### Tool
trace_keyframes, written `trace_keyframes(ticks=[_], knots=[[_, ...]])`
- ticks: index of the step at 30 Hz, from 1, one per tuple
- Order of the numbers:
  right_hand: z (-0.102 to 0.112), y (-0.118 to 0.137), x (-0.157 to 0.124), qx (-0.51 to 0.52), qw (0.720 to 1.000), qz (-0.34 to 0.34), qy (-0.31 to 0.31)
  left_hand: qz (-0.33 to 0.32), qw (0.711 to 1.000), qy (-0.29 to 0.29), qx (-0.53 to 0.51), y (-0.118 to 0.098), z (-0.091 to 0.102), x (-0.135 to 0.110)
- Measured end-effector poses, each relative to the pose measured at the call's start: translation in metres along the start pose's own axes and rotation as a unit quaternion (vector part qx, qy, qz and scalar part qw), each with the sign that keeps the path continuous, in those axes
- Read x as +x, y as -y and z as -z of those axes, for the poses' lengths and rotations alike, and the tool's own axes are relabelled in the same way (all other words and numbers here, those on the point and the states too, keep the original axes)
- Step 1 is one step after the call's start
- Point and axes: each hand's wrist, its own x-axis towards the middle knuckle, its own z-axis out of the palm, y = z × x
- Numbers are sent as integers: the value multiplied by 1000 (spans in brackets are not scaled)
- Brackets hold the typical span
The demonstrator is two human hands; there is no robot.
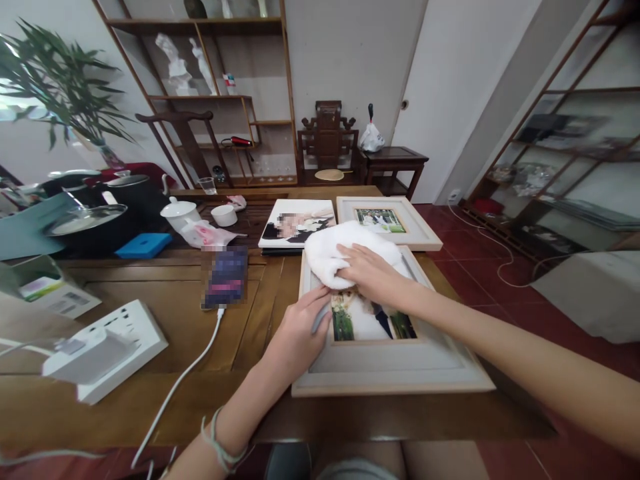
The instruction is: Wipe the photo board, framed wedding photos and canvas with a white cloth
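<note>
The cloth (327, 248) lies under our right hand's (367, 270) fingers on the picture frame (390, 365), gripped or not we cannot tell, while our left hand (300, 330), thumb parted, touches the frame's left side.

Clock centred on the near frame (387, 357), twelve pointing away from me. At twelve, just past its glass, the cloth (320, 250) and my right hand (367, 270) block the straight way to the far frame (423, 230); the air above is open. A photo stack (300, 223) stands at eleven. My right forearm bars four o'clock, my left hand (300, 327) and forearm seven to nine. Toward ten, a lane of bare table (275, 283) runs between frame and phone (229, 277). The phone's cord (185, 377) lies slantwise at eight; beyond, at nine, sits the power strip (117, 350).
</note>
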Motion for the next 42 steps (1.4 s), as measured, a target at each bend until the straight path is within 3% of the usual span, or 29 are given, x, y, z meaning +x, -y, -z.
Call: trace_keyframes(ticks=[5, 11, 13, 17, 20, 24, 27, 31, 35, 38, 42], knots=[[8, -14, -22, -16, 998, -49, 21, 14, 1000, 1, 10, 2, -1, -1], [30, -54, -70, -2, 995, -88, 47, 45, 999, 22, 16, -1, 1, 0], [42, -67, -82, -9, 992, -121, 32, 59, 997, 31, 29, -2, 2, -1], [51, -74, -92, -94, 970, -209, -78, 77, 994, 51, 51, -3, 2, 0], [33, -61, -86, -113, 973, -181, -94, 70, 994, 61, 56, -2, 2, 1], [-1, -39, -73, -81, 988, -126, -42, 68, 995, 59, 52, -1, 2, 1], [-9, -26, -71, -60, 991, -122, -13, 75, 995, 50, 50, 0, 1, 0], [7, -2, -91, -27, 993, -111, 24, 64, 996, 28, 46, 0, -1, 0], [38, 41, -123, 8, 992, -103, 71, 57, 997, 21, 44, -1, -1, 1], [55, 68, -140, 65, 991, -94, 71, 49, 997, 23, 46, -3, 1, 3], [51, 67, -142, 111, 989, -96, 32, 34, 998, 30, 50, -3, 5, 5]])
